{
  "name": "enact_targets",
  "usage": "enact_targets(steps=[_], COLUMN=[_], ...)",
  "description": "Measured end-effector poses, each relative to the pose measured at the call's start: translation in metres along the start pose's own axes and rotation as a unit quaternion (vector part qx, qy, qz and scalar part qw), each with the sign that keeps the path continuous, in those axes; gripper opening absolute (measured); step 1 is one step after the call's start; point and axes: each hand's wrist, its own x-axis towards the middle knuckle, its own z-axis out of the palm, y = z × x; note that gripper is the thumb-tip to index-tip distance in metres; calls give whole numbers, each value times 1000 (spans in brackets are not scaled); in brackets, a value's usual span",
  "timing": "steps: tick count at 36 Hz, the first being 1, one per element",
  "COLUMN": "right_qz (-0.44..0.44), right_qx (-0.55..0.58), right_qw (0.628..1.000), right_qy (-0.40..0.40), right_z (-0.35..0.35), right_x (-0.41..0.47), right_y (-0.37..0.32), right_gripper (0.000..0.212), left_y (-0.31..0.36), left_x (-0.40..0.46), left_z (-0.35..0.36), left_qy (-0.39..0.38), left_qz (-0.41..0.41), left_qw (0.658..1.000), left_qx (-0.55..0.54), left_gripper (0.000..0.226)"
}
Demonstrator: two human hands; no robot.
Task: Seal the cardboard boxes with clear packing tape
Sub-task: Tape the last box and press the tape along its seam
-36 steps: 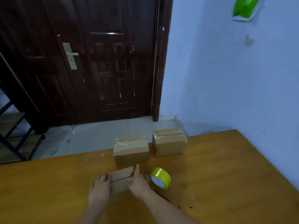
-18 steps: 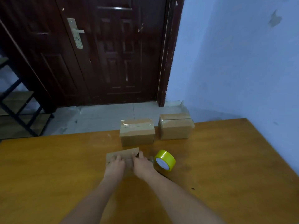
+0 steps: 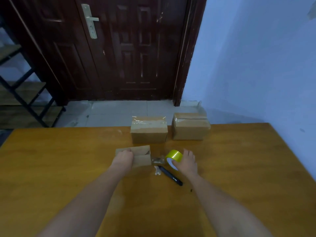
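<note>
A small cardboard box (image 3: 141,155) lies in the middle of the wooden table (image 3: 68,159), its top flaps closed along a dark seam. My left hand (image 3: 123,158) rests on the left part of its top with the fingers curled over it. My right hand (image 3: 186,161) grips the yellowish roll of clear tape (image 3: 173,157) just right of the box, thumb at the roll's white core. A loose strip of tape (image 3: 158,159) stretches from the roll toward the box. Two taped boxes, one (image 3: 148,132) in the centre and one (image 3: 190,128) to its right, stand at the table's far edge.
A black utility knife (image 3: 171,175) lies on the table just in front of the tape roll, beside a crumpled scrap of tape (image 3: 157,171). Beyond the table are a tiled floor, a dark door (image 3: 119,48), a blue wall on the right and a shelf frame (image 3: 25,93) on the left.
My right hand has left the small box and moved right onto the tape roll. My left hand stays on the box. The camera has tilted down, and the knife has come into view.
</note>
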Motion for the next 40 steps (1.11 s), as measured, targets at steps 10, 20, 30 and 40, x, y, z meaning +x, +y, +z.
enact_targets(steps=[10, 20, 30, 40], right_qz=[-9, 14, 40, -30], right_qx=[-35, 39, -8, -290], right_qw=[997, 985, 986, 911], right_qy=[-66, -170, -163, -292], right_z=[5, -5, -13, 60], right_x=[11, 26, 70, 167], right_y=[0, 6, -34, -40], right_gripper=[47, 71, 67, 73], left_y=[3, 8, 2, -2], left_x=[1, 5, 11, 20], left_z=[-7, -11, -9, -12], left_qy=[-3, -14, 10, 3], left_qz=[-8, -8, 2, -6], left_qw=[1000, 999, 999, 1000], left_qx=[19, 36, 46, 0], left_gripper=[29, 30, 26, 27])
